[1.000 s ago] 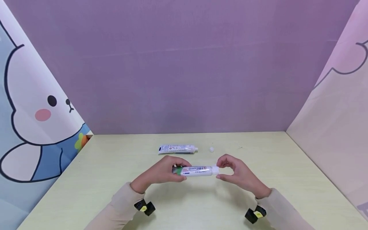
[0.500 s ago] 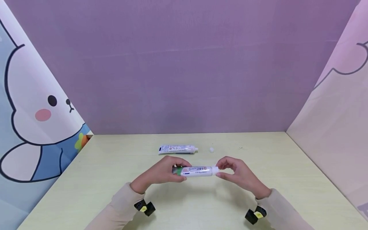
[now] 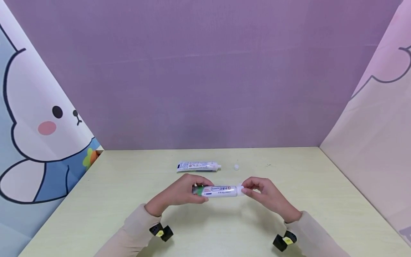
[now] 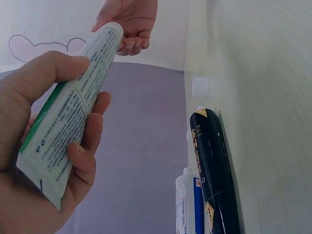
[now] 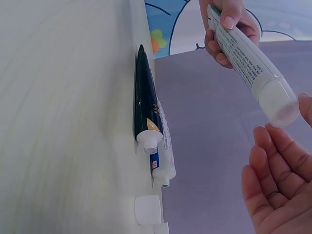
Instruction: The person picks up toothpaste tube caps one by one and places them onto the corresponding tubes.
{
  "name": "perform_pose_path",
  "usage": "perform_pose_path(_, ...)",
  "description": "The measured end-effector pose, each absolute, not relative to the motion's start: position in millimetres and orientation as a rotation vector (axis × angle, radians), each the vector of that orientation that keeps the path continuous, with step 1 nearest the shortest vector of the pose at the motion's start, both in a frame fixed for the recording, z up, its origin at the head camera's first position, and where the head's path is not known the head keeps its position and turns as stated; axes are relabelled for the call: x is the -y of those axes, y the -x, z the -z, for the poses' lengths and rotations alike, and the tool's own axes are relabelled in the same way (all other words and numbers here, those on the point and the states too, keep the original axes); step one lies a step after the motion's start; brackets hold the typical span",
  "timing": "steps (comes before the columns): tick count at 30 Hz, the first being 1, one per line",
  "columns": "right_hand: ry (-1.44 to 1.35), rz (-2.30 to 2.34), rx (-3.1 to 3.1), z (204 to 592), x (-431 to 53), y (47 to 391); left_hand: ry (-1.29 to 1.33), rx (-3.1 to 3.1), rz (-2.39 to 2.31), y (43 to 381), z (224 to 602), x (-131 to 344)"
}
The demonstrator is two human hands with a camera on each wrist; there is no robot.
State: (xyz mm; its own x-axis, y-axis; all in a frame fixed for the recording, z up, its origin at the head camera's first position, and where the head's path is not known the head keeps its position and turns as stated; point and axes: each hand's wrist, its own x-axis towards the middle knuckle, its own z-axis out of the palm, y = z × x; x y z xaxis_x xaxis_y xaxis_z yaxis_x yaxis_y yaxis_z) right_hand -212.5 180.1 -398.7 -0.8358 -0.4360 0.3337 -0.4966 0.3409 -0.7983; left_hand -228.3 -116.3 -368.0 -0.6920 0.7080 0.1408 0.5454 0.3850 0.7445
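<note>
My left hand (image 3: pixel 179 191) grips a white and green toothpaste tube (image 3: pixel 221 191) around its flat end and holds it level above the table. The tube's white cap (image 5: pixel 279 103) points right. At that cap, my right hand (image 3: pixel 268 196) has its thumb on one side and fingertips on the other, pinching it. Behind the held tube lies a white and blue toothpaste tube (image 3: pixel 198 166), its nozzle bare. The wrist views also show a dark toothpaste tube (image 4: pixel 212 168) lying beside it, hidden from the head view.
A small white cap (image 3: pixel 236 167) lies on the pale table (image 3: pixel 128 171), right of the uncapped tube. In the right wrist view a second white piece stands close to the loose cap (image 5: pixel 147 210). A purple panel (image 3: pixel 205 78) rises behind the table, with printed panels at both sides.
The right thumb and fingers have shifted around the cap, with the thumb rising and the hand lowering slightly. The left hand and the tube stay nearly still.
</note>
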Motion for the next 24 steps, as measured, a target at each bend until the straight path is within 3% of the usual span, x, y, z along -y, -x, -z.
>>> perform_pose_path(24, -0.843, -1.547, 2.592, 399.7, -178.6, 211.2, -1.141, -2.426, -1.188, 229.7, 373.7, 114.2)
